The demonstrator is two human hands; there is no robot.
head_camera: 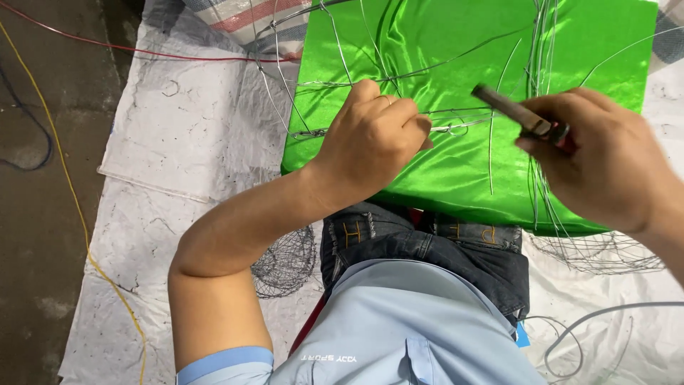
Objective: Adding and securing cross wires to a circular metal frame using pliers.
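Observation:
A shiny green satin cloth [456,43] lies over my lap with a frame of thin metal wire [335,57] running across it. My left hand [374,135] rests on the cloth, its fingers pinched shut on a wire joint near the cloth's middle. My right hand [613,160] hovers at the right, closed around a pair of pliers [516,113] whose dark jaws point left toward the pinched joint, a little apart from it. A bundle of wires [541,50] runs down the cloth under my right hand.
White plastic sheeting [178,142] covers the floor. Round wire mesh pieces lie by my left elbow [285,264] and under my right wrist [605,253]. A yellow cable [57,150] and a red cable [107,46] cross the bare concrete at left. Loose grey wire [570,335] curls at lower right.

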